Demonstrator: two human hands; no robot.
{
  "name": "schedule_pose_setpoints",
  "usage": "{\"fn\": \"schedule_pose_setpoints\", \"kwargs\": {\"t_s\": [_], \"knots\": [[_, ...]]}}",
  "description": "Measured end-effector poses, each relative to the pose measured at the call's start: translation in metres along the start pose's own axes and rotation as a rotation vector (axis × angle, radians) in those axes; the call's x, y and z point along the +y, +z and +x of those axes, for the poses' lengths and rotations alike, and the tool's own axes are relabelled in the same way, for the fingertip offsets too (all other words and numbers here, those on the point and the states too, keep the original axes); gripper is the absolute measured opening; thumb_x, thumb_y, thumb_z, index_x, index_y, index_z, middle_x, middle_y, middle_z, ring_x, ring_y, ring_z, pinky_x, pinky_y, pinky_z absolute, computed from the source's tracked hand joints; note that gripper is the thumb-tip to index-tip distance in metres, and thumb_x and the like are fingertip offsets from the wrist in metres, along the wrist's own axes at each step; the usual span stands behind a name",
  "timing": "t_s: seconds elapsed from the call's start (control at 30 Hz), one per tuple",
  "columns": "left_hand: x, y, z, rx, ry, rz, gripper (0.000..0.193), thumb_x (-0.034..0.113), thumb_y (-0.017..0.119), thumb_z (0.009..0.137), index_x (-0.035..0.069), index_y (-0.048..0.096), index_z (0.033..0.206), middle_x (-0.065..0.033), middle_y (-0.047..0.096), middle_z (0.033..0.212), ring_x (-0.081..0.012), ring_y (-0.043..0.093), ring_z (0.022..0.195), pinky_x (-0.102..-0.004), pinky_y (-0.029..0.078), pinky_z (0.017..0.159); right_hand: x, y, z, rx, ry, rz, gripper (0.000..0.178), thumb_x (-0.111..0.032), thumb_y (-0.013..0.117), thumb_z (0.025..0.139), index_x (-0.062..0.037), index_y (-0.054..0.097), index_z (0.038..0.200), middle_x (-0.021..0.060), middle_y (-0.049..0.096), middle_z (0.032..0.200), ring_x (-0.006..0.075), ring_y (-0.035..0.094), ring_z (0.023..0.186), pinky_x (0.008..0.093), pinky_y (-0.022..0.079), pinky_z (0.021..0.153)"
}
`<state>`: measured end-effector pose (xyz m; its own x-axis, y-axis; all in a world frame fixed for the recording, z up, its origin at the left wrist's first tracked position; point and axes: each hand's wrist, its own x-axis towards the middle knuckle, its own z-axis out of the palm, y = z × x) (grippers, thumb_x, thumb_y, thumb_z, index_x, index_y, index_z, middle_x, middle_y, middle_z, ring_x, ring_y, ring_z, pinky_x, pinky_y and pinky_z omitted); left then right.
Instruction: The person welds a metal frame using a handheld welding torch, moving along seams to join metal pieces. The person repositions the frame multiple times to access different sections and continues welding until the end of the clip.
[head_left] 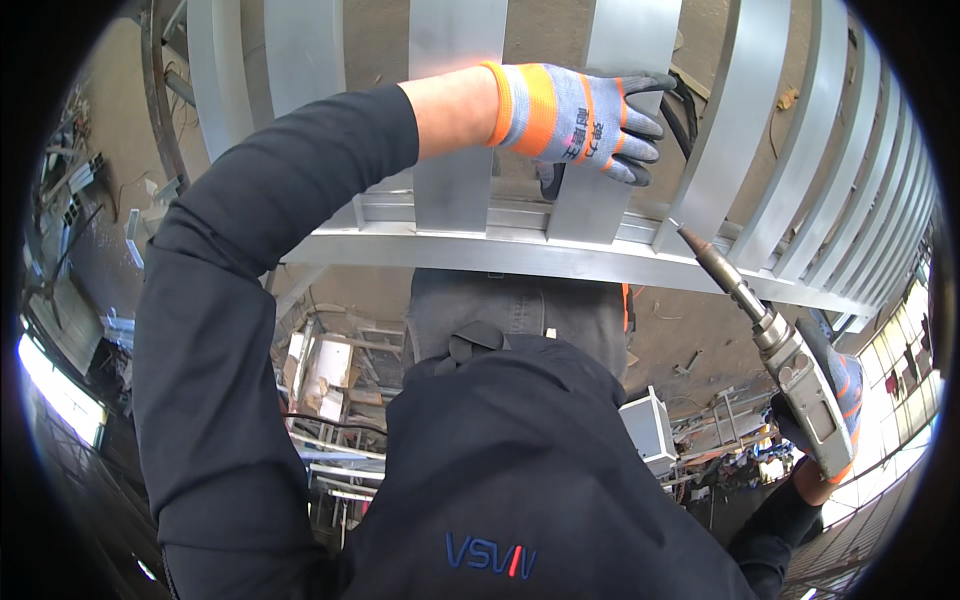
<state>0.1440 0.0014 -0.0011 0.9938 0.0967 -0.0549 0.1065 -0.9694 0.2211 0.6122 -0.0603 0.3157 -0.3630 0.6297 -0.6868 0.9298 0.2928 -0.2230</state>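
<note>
My left hand point(590, 125), in a grey-blue and orange work glove with dark fingertips, lies across a flat silver metal slat point(590, 210). Its fingers reach over the slat's right edge, and the thumb shows on the left side, so the hand grips it. In my right hand point(845, 385), gloved alike, is a metal handheld welding gun point(765, 325) with a long copper-coloured nozzle. The nozzle's thin tip points up and left, close to the foot of another slat point(730, 130). Fingers of the right hand are partly hidden behind the gun's body.
The slats join a long silver rail point(500, 252) that runs across in front of my body. More slats point(860, 170) continue to the right. Metal frames and scrap point(340, 375) lie on the floor behind the rail, with a white box-like unit point(648, 432) at right.
</note>
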Motion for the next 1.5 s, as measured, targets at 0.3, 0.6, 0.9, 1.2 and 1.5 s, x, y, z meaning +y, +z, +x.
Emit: {"fn": "schedule_pose_setpoints", "kwargs": {"t_s": [0.3, 0.6, 0.9, 1.2, 1.5], "knots": [[0.008, 0.014, 0.004, 0.05, -0.02, 0.023, 0.043, 0.02, 0.072, 0.111, 0.026, 0.075, 0.154, -0.0015, 0.055, 0.185, -0.028, 0.049, 0.174, -0.0617, 0.03, 0.15, 0.024, 0.0, 0.067, -0.048, -0.101, -0.025, 0.08, -0.018, 0.087, 0.078, -0.0007, 0.075, 0.155, 0.0139, 0.081, 0.111, 0.0355, 0.076, 0.097, 0.0454, 0.058, 0.087], [-0.006, 0.016, -0.001, 0.258, 0.085, -0.108, 0.058, 0.039, 0.091, 0.09, 0.022, 0.08, 0.145, -0.0024, 0.069, 0.157, -0.0272, 0.058, 0.16, -0.0908, 0.028, 0.136, 0.005, 0.003, 0.101, -0.076, -0.233, -0.015, 0.072, -0.011, 0.084, 0.082, -0.0028, 0.076, 0.154, 0.0099, 0.082, 0.111, 0.0315, 0.078, 0.097, 0.0414, 0.06, 0.087], [-0.005, 0.016, 0.001, 0.294, 0.09, -0.031, 0.052, 0.045, 0.085, 0.097, 0.022, 0.077, 0.142, -0.0042, 0.067, 0.157, -0.028, 0.057, 0.161, -0.0942, 0.028, 0.134, -0.005, 0.021, 0.097, -0.045, -0.233, 0.0, 0.077, -0.016, 0.087, 0.077, 0.0019, 0.076, 0.151, 0.0092, 0.077, 0.095, 0.0314, 0.073, 0.08, 0.0417, 0.057, 0.08], [0.028, 0.032, -0.007, 0.102, 0.01, -0.007, 0.038, 0.03, 0.063, 0.12, 0.02, 0.076, 0.153, -0.0095, 0.063, 0.178, -0.0304, 0.059, 0.166, -0.0577, 0.048, 0.132, -0.015, 0.018, 0.096, -0.007, -0.201, -0.009, 0.064, -0.019, 0.091, 0.089, -0.0005, 0.08, 0.148, 0.0123, 0.084, 0.106, 0.0308, 0.078, 0.091, 0.044, 0.06, 0.085], [0.032, 0.028, -0.007, 0.227, -0.068, -0.134, 0.036, 0.028, 0.059, 0.121, 0.023, 0.081, 0.15, -0.0069, 0.063, 0.178, -0.0312, 0.058, 0.166, -0.0665, 0.04, 0.138, 0.003, 0.033, 0.097, 0.102, -0.183, 0.034, 0.057, -0.02, 0.093, 0.095, -0.0003, 0.079, 0.146, 0.0112, 0.084, 0.11, 0.0269, 0.083, 0.095, 0.0422, 0.064, 0.085]]}}
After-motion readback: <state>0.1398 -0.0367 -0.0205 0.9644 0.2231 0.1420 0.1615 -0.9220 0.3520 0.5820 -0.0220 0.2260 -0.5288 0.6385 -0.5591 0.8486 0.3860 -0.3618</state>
